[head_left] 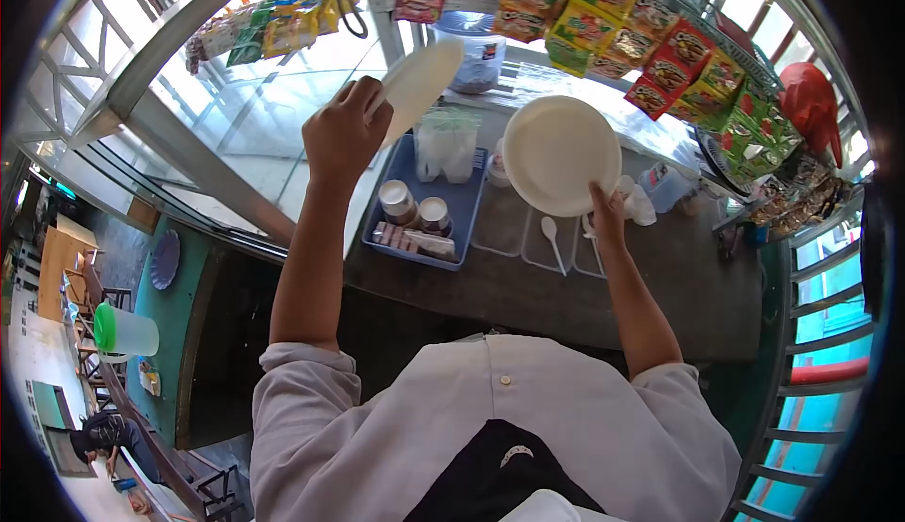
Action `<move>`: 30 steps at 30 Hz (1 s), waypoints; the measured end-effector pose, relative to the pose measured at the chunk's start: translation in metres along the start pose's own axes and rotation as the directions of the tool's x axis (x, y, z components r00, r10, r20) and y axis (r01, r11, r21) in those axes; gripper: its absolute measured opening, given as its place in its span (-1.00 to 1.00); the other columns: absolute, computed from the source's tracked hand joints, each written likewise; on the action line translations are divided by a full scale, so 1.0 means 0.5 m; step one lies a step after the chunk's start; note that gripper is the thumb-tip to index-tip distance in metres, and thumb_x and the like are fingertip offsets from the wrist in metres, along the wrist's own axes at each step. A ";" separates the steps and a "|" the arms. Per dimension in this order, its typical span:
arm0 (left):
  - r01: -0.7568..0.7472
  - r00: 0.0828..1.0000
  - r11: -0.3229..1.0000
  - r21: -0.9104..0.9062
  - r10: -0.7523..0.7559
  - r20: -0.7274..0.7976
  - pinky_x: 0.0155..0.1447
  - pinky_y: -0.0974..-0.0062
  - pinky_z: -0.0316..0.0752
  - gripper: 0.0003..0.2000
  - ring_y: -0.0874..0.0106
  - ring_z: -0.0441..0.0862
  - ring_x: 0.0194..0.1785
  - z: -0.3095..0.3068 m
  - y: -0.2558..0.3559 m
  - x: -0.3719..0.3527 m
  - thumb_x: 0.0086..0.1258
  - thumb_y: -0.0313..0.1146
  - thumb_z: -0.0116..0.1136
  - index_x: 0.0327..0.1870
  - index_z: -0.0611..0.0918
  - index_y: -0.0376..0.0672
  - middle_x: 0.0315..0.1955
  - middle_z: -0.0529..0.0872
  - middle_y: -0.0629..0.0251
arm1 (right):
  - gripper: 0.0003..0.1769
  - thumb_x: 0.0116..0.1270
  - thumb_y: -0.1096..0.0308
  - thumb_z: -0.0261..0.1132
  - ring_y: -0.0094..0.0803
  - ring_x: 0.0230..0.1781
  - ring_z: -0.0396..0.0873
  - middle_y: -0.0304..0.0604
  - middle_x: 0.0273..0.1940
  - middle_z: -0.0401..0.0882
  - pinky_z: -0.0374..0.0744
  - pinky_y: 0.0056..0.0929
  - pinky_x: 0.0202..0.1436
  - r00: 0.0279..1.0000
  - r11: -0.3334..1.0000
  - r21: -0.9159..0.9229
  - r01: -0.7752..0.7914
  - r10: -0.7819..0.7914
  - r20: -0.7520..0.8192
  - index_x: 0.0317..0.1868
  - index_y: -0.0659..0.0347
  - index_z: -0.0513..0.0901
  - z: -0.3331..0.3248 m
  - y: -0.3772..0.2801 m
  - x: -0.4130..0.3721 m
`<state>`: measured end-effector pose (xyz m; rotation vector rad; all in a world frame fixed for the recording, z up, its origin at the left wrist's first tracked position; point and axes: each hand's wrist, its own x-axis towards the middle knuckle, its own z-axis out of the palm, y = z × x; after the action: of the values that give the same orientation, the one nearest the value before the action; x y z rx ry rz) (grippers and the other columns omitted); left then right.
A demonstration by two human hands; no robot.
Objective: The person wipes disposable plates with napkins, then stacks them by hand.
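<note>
My left hand (347,135) is raised at the glass case, its fingers closed on the edge of a white plate (422,83) seen tilted, nearly side-on. Over the counter, my right hand (608,213) pinches the lower rim of a second white plate (561,154), its inner face towards me and bare. Below that plate, a white spoon (552,239) lies in a clear shallow container (539,260). Between my hands stands a blue tray (413,256) with lidded jars (399,199), small packets and a bag of white items (448,149).
Sachet strips (603,27) hang over the counter (679,281). A lidded clear tub (471,55) stands at the back. The glass case (245,135) rises on the left; window bars (825,381) line the right. Far left, a person (118,442) is near a green-lidded container (127,331).
</note>
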<state>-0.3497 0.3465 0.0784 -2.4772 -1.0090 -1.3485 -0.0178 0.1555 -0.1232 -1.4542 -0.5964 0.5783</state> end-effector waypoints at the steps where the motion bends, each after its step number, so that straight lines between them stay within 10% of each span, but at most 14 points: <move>1: 0.001 1.000 1.000 0.006 -0.001 0.003 -0.37 0.28 0.54 -0.91 0.15 0.66 -0.43 -0.035 0.008 -0.004 0.22 -0.31 0.16 -0.33 0.56 -0.06 -0.45 0.66 0.29 | -0.58 0.36 0.06 0.24 -0.65 -0.64 0.38 -0.35 -0.48 0.51 0.26 -0.62 -0.63 0.999 0.997 -0.056 0.051 -0.050 0.018 0.02 0.23 0.54 0.036 0.012 0.009; 4: -0.043 0.978 0.983 -0.177 0.005 -0.208 -0.47 0.41 0.43 -0.93 0.26 0.55 -0.58 -0.108 0.013 -0.026 0.15 -0.45 0.17 -0.45 0.52 -0.17 -0.59 0.57 0.25 | -0.57 0.37 0.06 0.20 -0.14 -0.20 0.64 0.01 -0.25 0.67 0.52 -0.21 -0.16 0.950 0.874 -0.382 0.300 -0.312 0.031 -0.03 0.29 0.59 0.174 0.029 0.023; 7: 0.143 0.975 0.937 -0.319 -0.188 -0.117 -0.51 0.51 0.33 -0.90 0.47 0.45 -0.63 -0.147 0.001 -0.067 0.16 -0.47 0.18 -0.46 0.49 -0.21 -0.67 0.48 0.28 | -0.54 0.36 0.02 0.18 0.04 -0.20 0.63 0.09 -0.23 0.66 0.51 -0.12 -0.12 0.900 0.814 -0.397 0.425 -0.425 0.094 -0.07 0.32 0.60 0.291 0.043 0.031; 10: 0.228 0.963 0.822 -0.521 -0.269 -0.003 -0.51 0.60 0.25 -0.88 0.65 0.34 -0.60 -0.136 -0.012 -0.101 0.22 -0.47 0.17 -0.43 0.47 -0.24 -0.70 0.43 0.35 | -0.59 0.36 0.08 0.21 -0.08 -0.40 0.66 0.05 -0.33 0.65 0.55 -0.18 -0.26 0.891 0.721 -0.528 0.448 -0.410 0.196 -0.08 0.31 0.61 0.351 0.060 0.022; 12: 0.279 0.953 0.729 -0.625 -0.290 0.088 -0.51 0.62 0.24 -0.89 0.68 0.33 -0.59 -0.110 -0.019 -0.116 0.27 -0.47 0.17 -0.36 0.47 -0.24 -0.68 0.45 0.38 | -0.71 0.39 0.21 0.20 -0.31 -0.52 0.65 -0.09 -0.44 0.61 0.54 -0.33 -0.43 0.962 0.896 -0.386 0.222 -0.136 0.238 -0.09 0.29 0.61 0.365 0.068 0.006; 21: 0.334 0.940 0.604 -0.723 -0.153 0.306 -0.50 0.60 0.28 -0.85 0.61 0.38 -0.63 0.012 0.079 -0.174 0.25 -0.46 0.25 -0.34 0.49 -0.23 -0.64 0.48 0.35 | -0.78 0.42 0.28 0.18 -0.76 -0.72 0.20 -0.40 -0.46 0.51 0.13 -0.72 -0.68 0.968 0.954 0.170 0.246 -0.234 -0.088 -0.02 0.15 0.63 0.217 -0.157 -0.195; 23: 0.020 0.995 0.727 -0.686 0.051 0.083 -0.54 0.52 0.31 -0.86 0.44 0.43 -0.67 0.029 0.131 -0.181 0.17 -0.47 0.28 -0.38 0.51 -0.21 -0.62 0.53 0.28 | -0.78 0.42 0.28 0.20 -0.78 -0.70 0.22 -0.43 -0.51 0.45 0.14 -0.70 -0.68 0.983 0.975 0.130 0.182 -0.179 -0.030 -0.04 0.18 0.64 0.217 -0.233 -0.258; 30: -0.204 0.938 0.620 -0.758 0.345 0.029 -0.02 0.15 0.42 -0.80 0.16 0.53 -0.11 0.064 0.280 -0.190 -0.14 -0.58 0.27 -0.48 0.53 -0.10 -0.22 0.59 0.29 | -0.69 0.35 0.25 0.29 -0.76 -0.71 0.26 -0.42 -0.60 0.38 0.15 -0.70 -0.71 0.998 0.905 0.425 -0.020 0.040 -0.038 -0.06 0.34 0.66 0.130 -0.298 -0.356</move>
<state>-0.2760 0.2066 0.0100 -3.1855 0.0094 -1.6956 -0.1917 0.0758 0.0235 -1.0615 -0.3800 0.6517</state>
